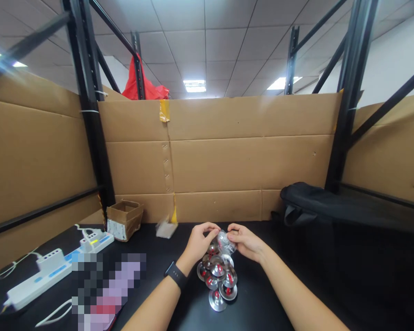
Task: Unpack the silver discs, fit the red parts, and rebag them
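Observation:
My left hand and my right hand meet over the black table, both pinching a small clear plastic bag between their fingertips. What is inside the bag is too small to make out. Just below the hands lies a pile of several small silver metal discs with red marks, shaped like little cymbals. A black watch sits on my left wrist.
A white power strip with cables lies at the left. A small open cardboard box and a crumpled clear bag stand near the cardboard wall. A black bag rests at the right. Black rack posts rise behind.

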`<state>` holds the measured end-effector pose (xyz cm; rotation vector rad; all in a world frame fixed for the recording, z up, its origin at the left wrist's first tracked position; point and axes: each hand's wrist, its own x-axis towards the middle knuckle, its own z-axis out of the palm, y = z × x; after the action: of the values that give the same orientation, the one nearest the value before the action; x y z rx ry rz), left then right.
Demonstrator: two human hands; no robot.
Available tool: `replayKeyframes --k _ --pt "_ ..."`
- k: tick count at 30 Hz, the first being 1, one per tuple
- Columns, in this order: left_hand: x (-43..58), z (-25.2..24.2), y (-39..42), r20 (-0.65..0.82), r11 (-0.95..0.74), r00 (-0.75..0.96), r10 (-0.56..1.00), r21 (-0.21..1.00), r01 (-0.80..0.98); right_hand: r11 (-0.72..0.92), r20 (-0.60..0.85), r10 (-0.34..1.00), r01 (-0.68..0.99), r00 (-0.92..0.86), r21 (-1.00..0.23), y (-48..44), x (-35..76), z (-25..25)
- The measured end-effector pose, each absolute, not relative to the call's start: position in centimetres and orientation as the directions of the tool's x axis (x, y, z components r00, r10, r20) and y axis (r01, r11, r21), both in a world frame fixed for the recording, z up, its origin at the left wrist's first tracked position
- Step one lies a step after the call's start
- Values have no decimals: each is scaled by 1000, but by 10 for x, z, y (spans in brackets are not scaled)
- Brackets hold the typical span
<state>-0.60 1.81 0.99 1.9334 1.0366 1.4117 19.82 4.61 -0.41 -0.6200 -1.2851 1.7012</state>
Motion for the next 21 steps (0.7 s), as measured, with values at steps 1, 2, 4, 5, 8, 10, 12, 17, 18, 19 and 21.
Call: replayKeyframes --k 1,2,4,5,8,10,12,17,18,19,21 --pt "-6 10 19 537 -561 162 828 788 253 -54 120 873 -339 -473 -939 46 198 -4" --pt "-7 9 20 532 -555 157 832 798 236 -41 124 876 -328 -465 -944 45 198 -3" --pt "-7 7 22 522 -542 146 840 816 202 -19 133 882 -317 -453 -948 44 198 0" --pt "-7 6 24 516 -535 143 845 825 185 -13 139 881 -316 -453 -949 43 198 1" --pt "-8 3 26 500 -518 141 855 841 157 2 164 862 -320 -480 -948 41 198 5" --pt "-8 1 27 501 -520 143 853 839 161 11 176 842 -310 -510 -951 41 199 6" --pt "-8 1 27 511 -532 152 846 826 185 24 175 828 -278 -533 -960 41 199 6" --pt "-7 2 25 533 -548 133 835 788 282 115 191 835 -176 -517 -978 42 195 3" --pt "-7 2 25 537 -547 122 835 783 296 133 196 837 -158 -510 -979 42 194 3" --pt "-7 2 24 541 -547 112 833 779 307 150 198 841 -135 -503 -979 41 193 3" --pt "-7 3 23 550 -550 99 829 771 321 197 207 856 -71 -473 -978 40 191 3"
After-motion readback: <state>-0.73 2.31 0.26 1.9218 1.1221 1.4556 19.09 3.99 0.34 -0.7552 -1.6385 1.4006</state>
